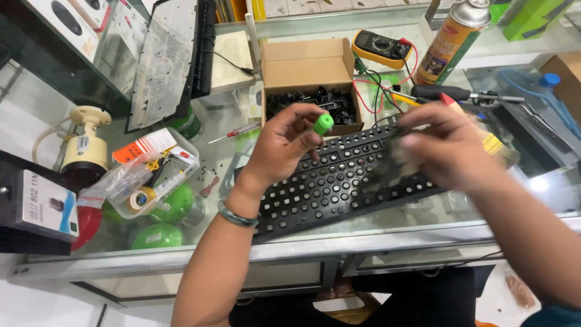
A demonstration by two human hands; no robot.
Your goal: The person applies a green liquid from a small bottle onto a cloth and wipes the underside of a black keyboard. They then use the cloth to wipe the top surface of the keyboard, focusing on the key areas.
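Up close: small green cap pinched by left hand fingers.

Bright, even light; glare on glass counter; right hand motion-blurred

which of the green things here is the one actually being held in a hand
The small green cap, pinched in the left hand above the stripped keyboard. The other green things, round green cases, lie beneath the glass countertop at left, untouched.
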